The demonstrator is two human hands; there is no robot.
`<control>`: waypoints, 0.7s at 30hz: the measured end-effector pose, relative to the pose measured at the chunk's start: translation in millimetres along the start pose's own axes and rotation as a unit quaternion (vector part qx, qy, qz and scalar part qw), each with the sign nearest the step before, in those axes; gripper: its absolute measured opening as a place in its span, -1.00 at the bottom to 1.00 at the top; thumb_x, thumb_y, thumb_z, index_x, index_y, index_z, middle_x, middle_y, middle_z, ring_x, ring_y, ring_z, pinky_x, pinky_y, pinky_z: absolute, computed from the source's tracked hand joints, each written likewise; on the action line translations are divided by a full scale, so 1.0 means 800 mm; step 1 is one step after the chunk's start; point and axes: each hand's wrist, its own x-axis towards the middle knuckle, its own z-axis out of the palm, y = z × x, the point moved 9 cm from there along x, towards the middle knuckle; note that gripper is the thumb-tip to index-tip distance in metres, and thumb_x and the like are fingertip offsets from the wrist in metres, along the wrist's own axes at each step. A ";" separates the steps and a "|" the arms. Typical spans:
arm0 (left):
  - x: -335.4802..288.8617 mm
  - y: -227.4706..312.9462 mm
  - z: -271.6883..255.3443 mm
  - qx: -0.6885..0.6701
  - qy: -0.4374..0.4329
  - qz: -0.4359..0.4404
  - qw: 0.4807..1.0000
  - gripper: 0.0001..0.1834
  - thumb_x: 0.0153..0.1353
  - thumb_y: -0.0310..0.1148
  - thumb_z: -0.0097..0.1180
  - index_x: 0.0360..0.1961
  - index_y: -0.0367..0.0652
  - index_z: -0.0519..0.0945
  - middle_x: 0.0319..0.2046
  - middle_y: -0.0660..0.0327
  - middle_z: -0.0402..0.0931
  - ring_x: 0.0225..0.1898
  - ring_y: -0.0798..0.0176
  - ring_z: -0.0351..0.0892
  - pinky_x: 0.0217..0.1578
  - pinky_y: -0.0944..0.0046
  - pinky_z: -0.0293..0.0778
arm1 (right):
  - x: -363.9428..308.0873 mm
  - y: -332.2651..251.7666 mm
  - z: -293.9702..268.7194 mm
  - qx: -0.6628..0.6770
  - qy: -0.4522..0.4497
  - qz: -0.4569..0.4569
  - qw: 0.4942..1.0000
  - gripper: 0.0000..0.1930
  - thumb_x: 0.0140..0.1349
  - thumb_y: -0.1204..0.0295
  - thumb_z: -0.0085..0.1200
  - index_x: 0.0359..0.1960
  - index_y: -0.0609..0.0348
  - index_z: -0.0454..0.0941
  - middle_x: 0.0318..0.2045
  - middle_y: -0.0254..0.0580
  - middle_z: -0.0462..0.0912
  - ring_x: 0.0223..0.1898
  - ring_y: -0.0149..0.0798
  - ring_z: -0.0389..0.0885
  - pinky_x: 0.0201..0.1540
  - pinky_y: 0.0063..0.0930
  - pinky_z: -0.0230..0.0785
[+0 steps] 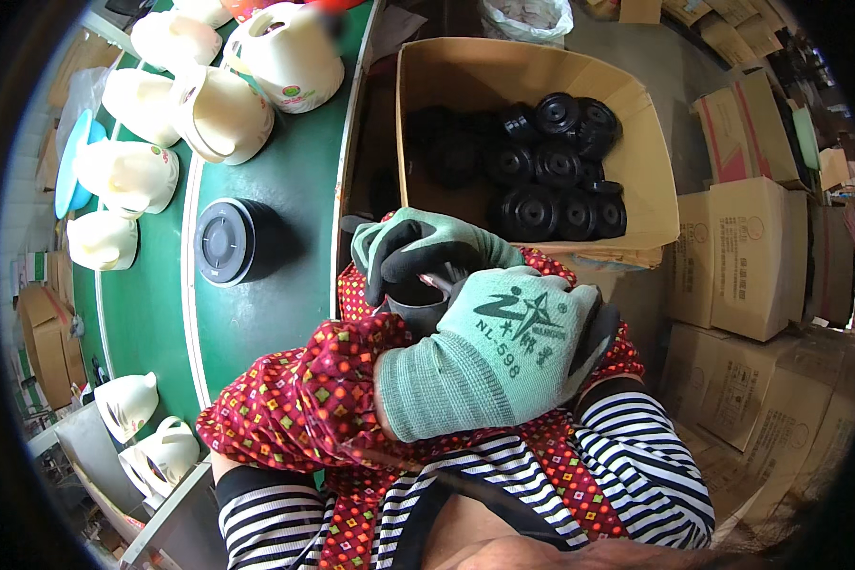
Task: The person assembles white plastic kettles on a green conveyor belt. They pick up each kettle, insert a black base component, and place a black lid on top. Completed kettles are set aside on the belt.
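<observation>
My left hand [503,347], in a green glove with a black-coated palm, reaches across my front with its fingers curled. What it grips is hidden behind the back of the glove. Just beyond it, my right hand [426,249], gloved alike, bends its fingers over a dark, hollow, cup-shaped part [418,309]. Something small and pale shows between the two hands, too little of it to name. To the left, a round black piece [224,242] with a ringed face and a light rim rests on the green belt [285,313].
Cream-coloured kettle bodies [223,114] stand along the belt's far left, others [128,408] at its near left. Ahead, an open cardboard box [532,81] holds several round black parts [553,163]. Closed cartons [736,256] are stacked on the right. A white bag [527,19] sits behind the box.
</observation>
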 end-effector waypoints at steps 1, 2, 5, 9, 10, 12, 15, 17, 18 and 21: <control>-0.003 0.000 -0.002 -0.006 0.005 -0.007 1.000 -0.49 0.34 -0.10 0.20 0.14 -0.29 0.60 -0.34 0.07 0.67 -0.25 0.00 0.71 -0.23 0.02 0.60 | -0.002 -0.004 0.003 -0.022 -0.005 -0.031 0.999 -0.64 0.34 0.23 0.19 -0.12 0.34 0.73 -0.28 -0.07 0.65 -0.09 -0.19 0.58 0.14 -0.25 0.34; -0.008 0.000 -0.004 -0.012 0.011 -0.015 1.000 -0.48 0.38 -0.05 0.16 0.12 -0.31 0.59 -0.36 0.10 0.67 -0.25 0.03 0.71 -0.26 0.02 0.59 | -0.008 -0.001 0.003 -0.041 0.002 -0.012 0.999 -0.69 0.35 0.27 0.19 -0.12 0.31 0.73 -0.23 -0.07 0.65 -0.08 -0.15 0.58 0.16 -0.18 0.34; -0.068 0.008 -0.031 -0.087 0.124 0.088 0.985 -0.29 0.26 -0.34 0.26 0.38 -0.49 0.39 -0.28 0.05 0.69 -0.19 -0.01 0.70 -0.17 0.05 0.59 | -0.049 -0.027 0.006 -0.230 0.110 0.004 0.967 -0.72 0.33 0.35 0.22 0.01 0.18 0.71 0.03 -0.07 0.66 0.13 0.02 0.57 0.29 0.06 0.27; -0.142 -0.074 -0.048 -0.200 0.267 -0.064 0.941 -0.28 0.39 -0.37 0.07 0.51 -0.42 0.22 0.19 -0.13 0.54 0.17 -0.07 0.63 0.16 0.03 0.59 | -0.079 -0.072 0.013 -0.493 0.190 -0.033 0.849 -0.68 0.35 0.33 0.13 0.10 0.06 0.67 0.04 -0.10 0.67 0.13 0.03 0.57 0.24 0.00 0.26; -0.164 -0.100 -0.038 -0.313 0.329 -0.083 0.887 -0.30 0.58 -0.17 -0.07 0.57 -0.34 0.14 0.38 -0.19 0.40 0.33 -0.09 0.53 0.22 -0.05 0.58 | -0.076 -0.082 0.017 -0.533 0.163 0.022 0.830 -0.70 0.36 0.31 0.12 0.07 0.05 0.68 0.01 -0.10 0.67 0.06 0.01 0.58 0.16 -0.04 0.29; -0.179 -0.135 -0.050 -0.272 0.333 -0.074 0.900 -0.31 0.62 -0.11 -0.13 0.57 -0.34 0.11 0.31 -0.20 0.49 0.26 -0.05 0.61 0.17 0.01 0.62 | -0.083 -0.088 0.018 -0.579 0.173 0.116 0.789 -0.55 0.24 0.15 0.22 0.11 0.08 0.62 -0.11 -0.07 0.64 -0.08 0.00 0.60 0.06 -0.08 0.29; -0.191 -0.207 -0.037 -0.352 0.360 -0.188 0.843 -0.32 0.63 -0.05 -0.19 0.53 -0.35 0.21 0.04 -0.13 0.69 -0.05 0.06 0.77 0.02 0.15 0.68 | -0.081 -0.110 0.041 -0.614 0.095 0.291 0.727 -0.24 0.13 0.12 0.31 0.38 0.11 0.46 -0.04 0.03 0.63 -0.05 0.05 0.59 0.09 -0.02 0.33; -0.181 -0.243 -0.024 -0.382 0.330 -0.195 0.841 -0.34 0.60 -0.05 -0.13 0.48 -0.36 0.32 -0.10 -0.05 0.75 -0.12 0.13 0.78 -0.07 0.24 0.68 | -0.075 -0.121 0.053 -0.635 0.064 0.328 0.697 -0.16 0.10 0.13 0.34 0.44 0.17 0.39 -0.08 0.00 0.61 -0.11 -0.01 0.63 0.02 -0.05 0.39; -0.175 -0.257 -0.016 -0.401 0.318 -0.203 0.835 -0.35 0.59 -0.04 -0.11 0.46 -0.36 0.35 -0.14 -0.03 0.76 -0.13 0.15 0.79 -0.09 0.26 0.67 | -0.072 -0.124 0.058 -0.647 0.055 0.340 0.680 -0.20 0.15 0.10 0.30 0.41 0.22 0.41 -0.12 -0.02 0.61 -0.17 -0.04 0.64 -0.04 -0.07 0.39; -0.155 -0.308 0.015 -0.513 0.256 -0.167 0.802 -0.35 0.55 -0.12 0.00 0.48 -0.36 0.34 0.03 -0.03 0.72 -0.08 0.20 0.76 -0.01 0.24 0.65 | -0.058 -0.122 0.070 -0.693 0.021 0.367 0.621 -0.27 0.28 0.00 0.19 0.32 0.32 0.45 -0.23 -0.10 0.60 -0.35 -0.19 0.65 -0.24 -0.19 0.40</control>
